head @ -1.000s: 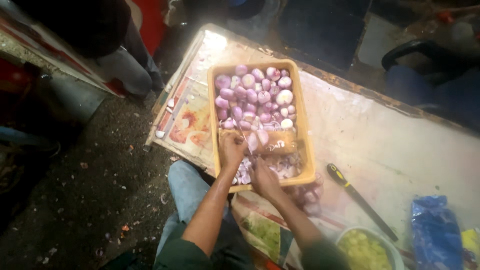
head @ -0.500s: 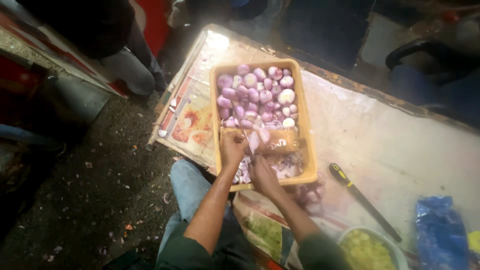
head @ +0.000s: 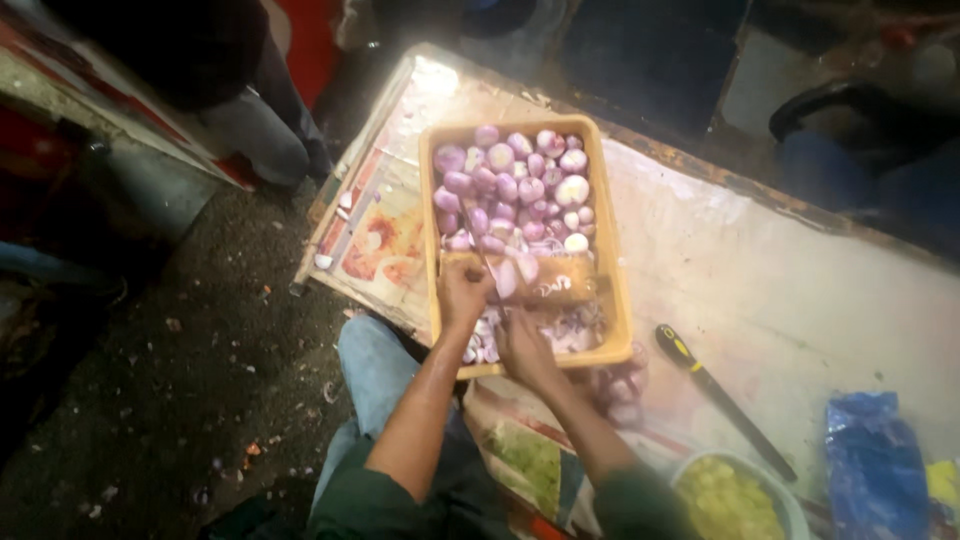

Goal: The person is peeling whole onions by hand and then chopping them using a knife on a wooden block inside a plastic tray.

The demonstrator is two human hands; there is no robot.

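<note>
A yellow tray (head: 612,250) sits on the table, its far half full of peeled purple onions (head: 515,185). A small wooden board (head: 555,285) lies across the tray with pale onion slices (head: 510,272) on it. My left hand (head: 463,292) is a closed fist at the board's left end, and a thin knife blade (head: 476,245) points up from it toward the onions. My right hand (head: 524,345) is curled over the cut pieces (head: 575,330) in the tray's near half. Its fingers are hidden.
A black-and-yellow handled tool (head: 720,395) lies on the pale table cover (head: 780,290) right of the tray. A bowl of yellow-green bits (head: 735,500) and a blue bag (head: 880,460) are at the near right. Another person's legs (head: 250,120) stand at the far left.
Both hands stay at the board with only small shifts. My right hand has edged slightly toward the board.
</note>
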